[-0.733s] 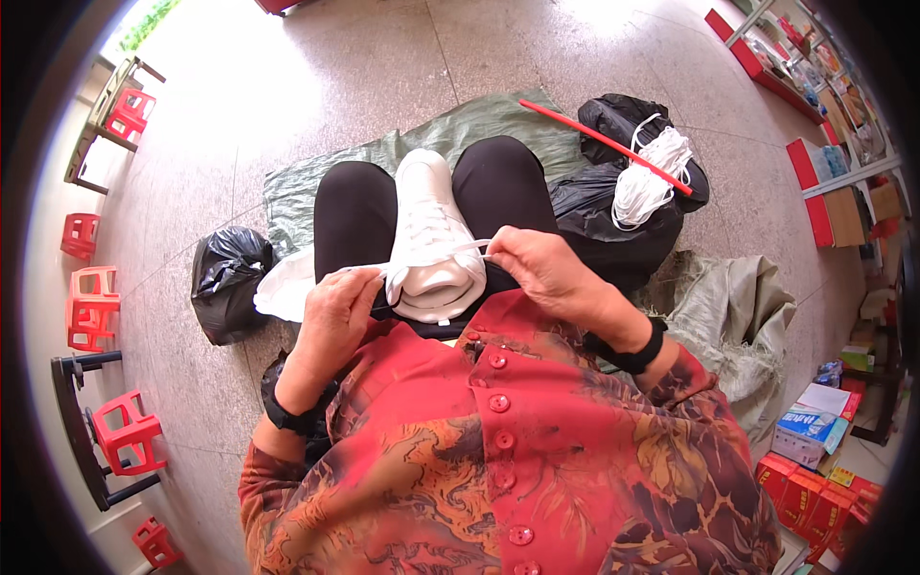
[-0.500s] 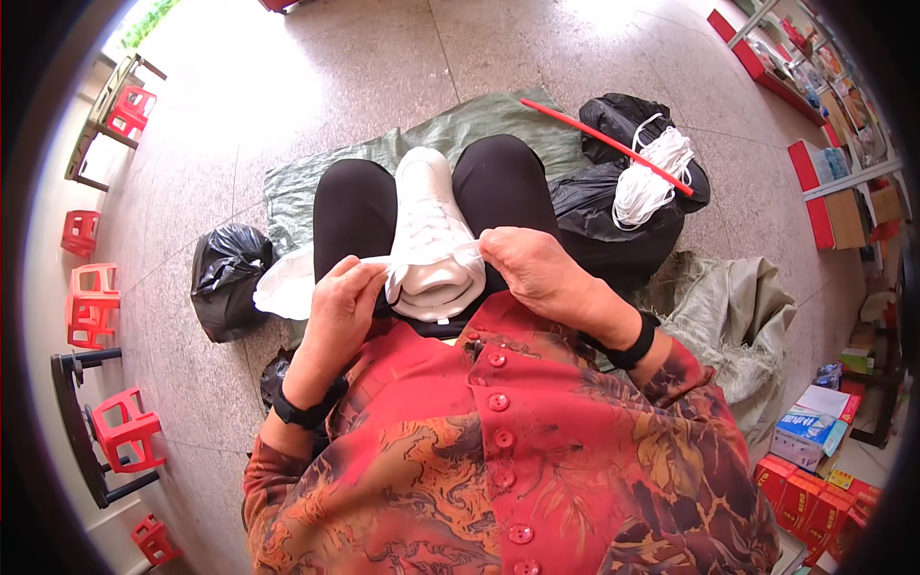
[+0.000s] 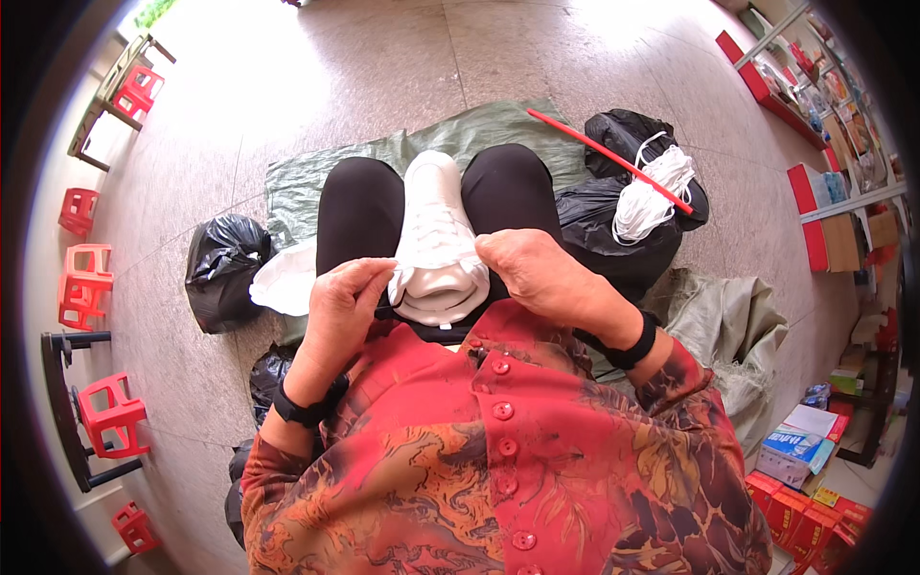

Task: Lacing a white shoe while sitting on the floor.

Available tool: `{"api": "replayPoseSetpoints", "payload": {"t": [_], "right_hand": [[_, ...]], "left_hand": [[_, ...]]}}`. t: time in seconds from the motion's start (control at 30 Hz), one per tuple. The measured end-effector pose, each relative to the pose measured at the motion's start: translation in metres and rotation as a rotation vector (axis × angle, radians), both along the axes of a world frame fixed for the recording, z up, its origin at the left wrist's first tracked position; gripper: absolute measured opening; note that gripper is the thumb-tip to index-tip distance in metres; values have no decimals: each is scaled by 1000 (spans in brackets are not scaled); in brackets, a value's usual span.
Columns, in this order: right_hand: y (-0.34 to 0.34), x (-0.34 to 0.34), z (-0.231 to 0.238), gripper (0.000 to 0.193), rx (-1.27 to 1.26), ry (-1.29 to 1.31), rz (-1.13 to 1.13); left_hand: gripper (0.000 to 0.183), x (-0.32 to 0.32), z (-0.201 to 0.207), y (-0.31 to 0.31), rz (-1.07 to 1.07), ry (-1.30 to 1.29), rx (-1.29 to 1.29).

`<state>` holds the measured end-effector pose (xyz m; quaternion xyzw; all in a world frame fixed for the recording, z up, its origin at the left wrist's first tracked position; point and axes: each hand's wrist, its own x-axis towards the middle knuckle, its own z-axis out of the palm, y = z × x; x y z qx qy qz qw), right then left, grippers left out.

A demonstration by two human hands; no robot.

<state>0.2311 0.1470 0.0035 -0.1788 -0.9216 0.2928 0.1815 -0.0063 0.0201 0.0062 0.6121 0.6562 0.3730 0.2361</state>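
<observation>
A white lace-up shoe rests between my knees, its toe pointing away from me and its padded opening facing me. My left hand is closed at the left edge of the opening, with thumb and forefinger pinching an end of the white shoelace. On the other side my right hand is closed at the right eyelet edge, seemingly on the lace's other end; its fingertips are mostly hidden behind the hand. Lacing crosses the front of the shoe. Another white shoe-like piece lies left of my thigh.
A green woven sheet is spread under my legs. Black plastic bags sit on the left; others on the right carry a white cord bundle and a red stick. Red stools line the left, boxes the right.
The white strip stretched between my hands over the shoe opening is less visible now. Both hands stay close to the same places beside the shoe. The whole view has shifted slightly.
</observation>
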Motion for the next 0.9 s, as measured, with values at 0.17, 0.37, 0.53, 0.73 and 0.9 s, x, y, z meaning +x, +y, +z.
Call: {"api": "replayPoseSetpoints", "payload": {"t": [0.17, 0.37, 0.53, 0.73, 0.9], "right_hand": [[-2, -3, 3, 8, 44, 7, 35], [-13, -14, 0, 13, 151, -117, 42], [-14, -9, 1, 12, 83, -68, 25], [-16, -7, -4, 14, 13, -24, -3], [-17, -6, -3, 13, -29, 37, -26]], "left_hand": [[7, -1, 0, 0, -6, 14, 71], [4, -3, 1, 0, -31, 88, 85], [7, -2, 1, 1, -58, 243, 166], [6, 0, 6, 2, -86, 249, 184], [5, 4, 11, 6, -113, 392, 182]]}}
